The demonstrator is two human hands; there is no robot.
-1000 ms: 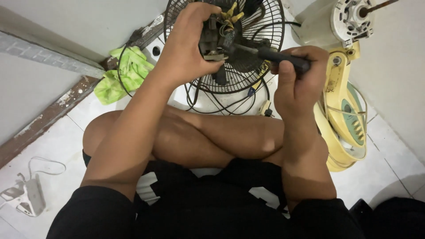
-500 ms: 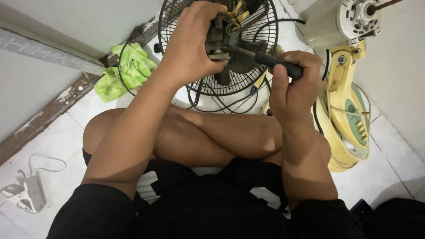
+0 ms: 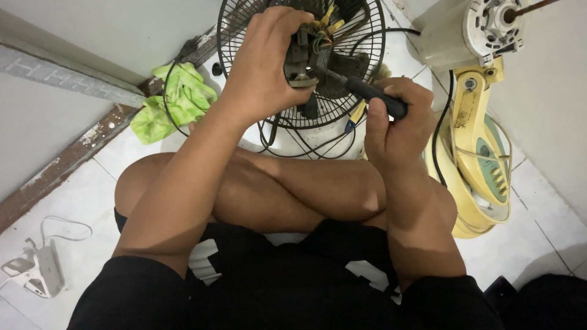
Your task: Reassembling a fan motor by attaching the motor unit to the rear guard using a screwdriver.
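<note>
While gripped, screwdriver (image 3: 367,93) tip up-left.

Brightness: even, soft indoor light; the white floor tiles (image 3: 538,244) and wall read pale and a little washed out.
Source: it seems to fall from above and far; I cannot tell the lamp.
Shadows: soft and dark under my crossed legs and near my black clothes, which lose detail.
Glare: a mild sheen on my left hand (image 3: 266,67) and forearm; no hard hotspots.
Sharpness: my right hand (image 3: 397,122) is fairly crisp; the fan grille (image 3: 367,91) wires blur slightly.
Edges: wide-angle bending at left and right.
</note>
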